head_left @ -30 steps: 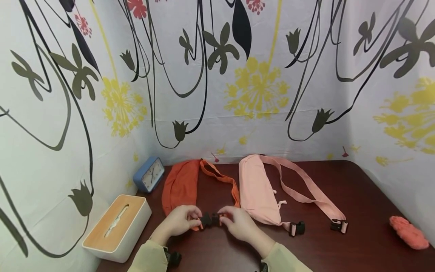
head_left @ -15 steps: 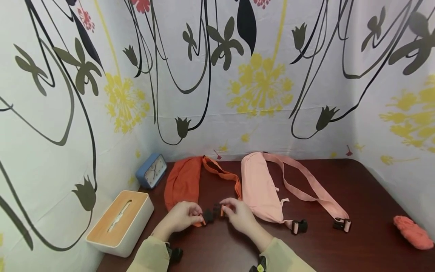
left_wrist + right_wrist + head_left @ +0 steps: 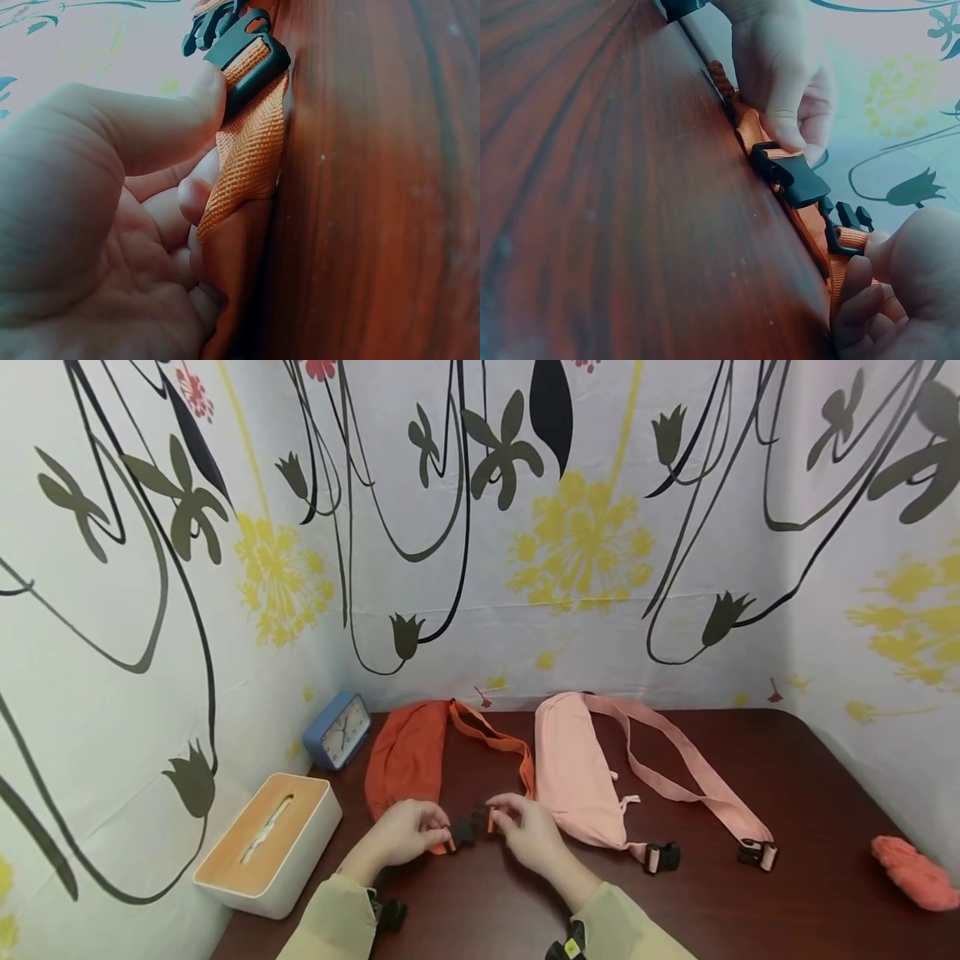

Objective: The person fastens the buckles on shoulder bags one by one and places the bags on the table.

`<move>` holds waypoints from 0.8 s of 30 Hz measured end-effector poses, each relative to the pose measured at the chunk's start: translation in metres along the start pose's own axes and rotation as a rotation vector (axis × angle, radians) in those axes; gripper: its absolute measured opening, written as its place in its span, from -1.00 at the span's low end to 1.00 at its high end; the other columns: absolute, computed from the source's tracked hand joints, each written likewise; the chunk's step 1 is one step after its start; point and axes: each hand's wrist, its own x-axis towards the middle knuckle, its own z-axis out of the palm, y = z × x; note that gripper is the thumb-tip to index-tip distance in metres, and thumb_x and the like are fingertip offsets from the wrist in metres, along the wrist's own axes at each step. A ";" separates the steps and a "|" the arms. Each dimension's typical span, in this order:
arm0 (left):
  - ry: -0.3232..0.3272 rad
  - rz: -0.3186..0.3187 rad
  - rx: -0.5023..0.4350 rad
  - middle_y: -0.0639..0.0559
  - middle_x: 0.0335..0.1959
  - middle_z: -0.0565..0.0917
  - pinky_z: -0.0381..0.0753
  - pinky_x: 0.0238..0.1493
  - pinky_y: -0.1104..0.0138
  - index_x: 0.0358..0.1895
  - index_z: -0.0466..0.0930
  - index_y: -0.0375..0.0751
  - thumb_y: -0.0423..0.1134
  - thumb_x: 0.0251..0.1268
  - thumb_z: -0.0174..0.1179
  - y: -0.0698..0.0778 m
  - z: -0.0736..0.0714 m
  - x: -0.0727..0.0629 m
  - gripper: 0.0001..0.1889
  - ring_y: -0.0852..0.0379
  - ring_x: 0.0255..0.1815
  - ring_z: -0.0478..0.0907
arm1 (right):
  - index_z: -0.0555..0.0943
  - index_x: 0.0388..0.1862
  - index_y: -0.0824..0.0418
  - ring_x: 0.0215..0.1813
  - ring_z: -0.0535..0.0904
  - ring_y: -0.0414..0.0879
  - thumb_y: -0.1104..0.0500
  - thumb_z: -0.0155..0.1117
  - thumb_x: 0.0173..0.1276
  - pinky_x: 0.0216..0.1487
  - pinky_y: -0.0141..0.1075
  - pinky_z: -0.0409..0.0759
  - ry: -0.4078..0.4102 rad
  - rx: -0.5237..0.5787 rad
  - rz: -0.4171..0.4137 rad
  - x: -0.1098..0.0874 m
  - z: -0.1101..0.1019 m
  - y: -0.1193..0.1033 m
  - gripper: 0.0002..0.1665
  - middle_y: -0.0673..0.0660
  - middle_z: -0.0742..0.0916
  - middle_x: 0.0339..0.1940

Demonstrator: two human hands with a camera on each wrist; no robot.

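In the head view, my left hand (image 3: 407,833) pinches the socket half of a black side-release buckle (image 3: 462,831) where the orange strap (image 3: 253,154) threads through it. My right hand (image 3: 525,835) pinches the strap at the pronged half (image 3: 478,817). The right wrist view shows the prongs (image 3: 845,216) pointing towards the socket (image 3: 802,182), with the two halves close but separate. Behind my left hand lies the orange waist bag (image 3: 408,752), its far strap looping right behind the right hand. The left wrist view has thumb and fingers on the webbing just below the socket.
A pink waist bag (image 3: 573,777) lies to the right, its buckle halves (image 3: 662,857) apart. Left stand a tissue box (image 3: 270,843) with a wooden lid and a blue clock (image 3: 337,731). A coral-coloured bundle (image 3: 913,872) lies at the table's (image 3: 810,802) right side.
The buckle halves met end to end a second ago; now they stand slightly apart, the right one higher. Both hands keep their pinch. The head view has shifted a little.
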 end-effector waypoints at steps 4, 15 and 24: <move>0.003 0.004 0.002 0.25 -0.31 0.71 0.58 -0.21 0.30 -0.14 0.77 0.07 -0.07 0.54 0.41 -0.003 0.001 -0.002 -0.93 0.27 -0.30 0.58 | 0.82 0.05 0.02 -0.43 0.55 -0.34 0.22 0.37 0.61 -0.31 -0.39 0.57 -0.020 -0.012 -0.005 -0.002 0.002 0.000 -0.82 -0.05 0.74 -0.38; 0.005 -0.001 -0.011 0.24 -0.31 0.71 0.58 -0.20 0.29 -0.14 0.77 0.08 -0.08 0.53 0.41 0.002 -0.002 0.000 -0.93 0.26 -0.30 0.59 | 0.81 0.05 0.05 -0.36 0.65 -0.29 0.26 0.34 0.63 -0.25 -0.39 0.62 0.064 0.090 0.072 -0.001 0.001 -0.002 -0.81 0.05 0.78 -0.28; 0.008 -0.007 -0.020 0.24 -0.32 0.71 0.57 -0.22 0.30 -0.15 0.77 0.09 -0.05 0.53 0.42 0.002 -0.001 -0.001 -0.92 0.24 -0.32 0.58 | 0.82 0.03 0.04 -0.36 0.62 -0.33 0.26 0.37 0.60 -0.22 -0.39 0.61 0.002 0.024 0.020 -0.002 0.001 -0.003 -0.82 -0.03 0.76 -0.35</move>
